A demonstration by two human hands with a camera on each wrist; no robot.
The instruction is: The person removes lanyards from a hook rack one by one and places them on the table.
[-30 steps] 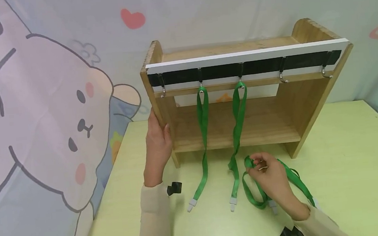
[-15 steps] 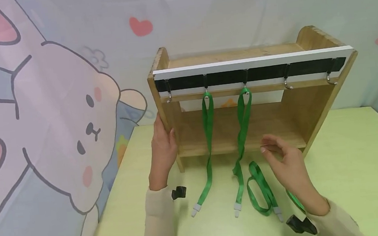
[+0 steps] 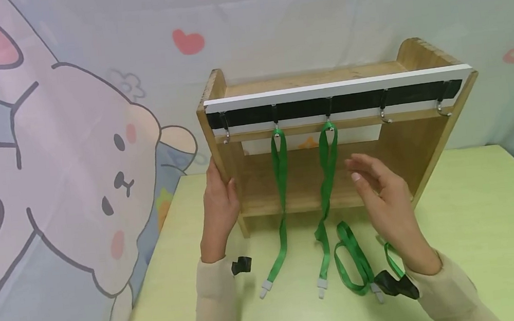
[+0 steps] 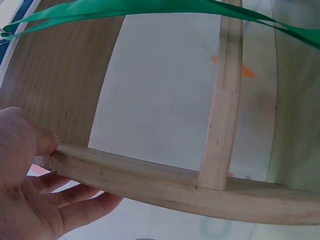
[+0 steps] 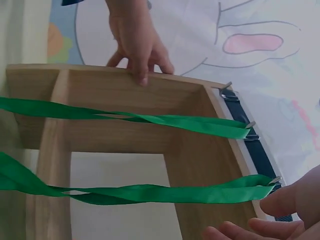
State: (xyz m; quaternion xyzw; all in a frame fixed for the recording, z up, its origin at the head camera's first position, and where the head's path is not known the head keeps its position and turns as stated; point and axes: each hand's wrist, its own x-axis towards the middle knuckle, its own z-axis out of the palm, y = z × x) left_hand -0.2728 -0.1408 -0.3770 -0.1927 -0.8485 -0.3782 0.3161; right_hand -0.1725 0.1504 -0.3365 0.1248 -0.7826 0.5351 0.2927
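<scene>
One wooden shelf [image 3: 302,177] with five hooks [image 3: 384,114] stands toward the far edge of the tabletop [image 3: 486,221]. Four green lanyards [image 3: 280,168] appear: two hanging, two on the tabletop, one partly hidden. Three clips [image 3: 322,284] and two hands [image 3: 220,203] are visible.

Wooden shelf [image 3: 304,179], glossy metal hooks [image 3: 384,115], cloth lanyards [image 3: 281,171]

The rear is being lined by a creased, pale printed backdrop [image 3: 318,20], on which a large sideways cartoon animal [image 3: 81,167] and pink hearts [image 3: 188,41] are being displayed. Light is being softly reflected by a pale yellow-green surface [image 3: 489,210].
</scene>
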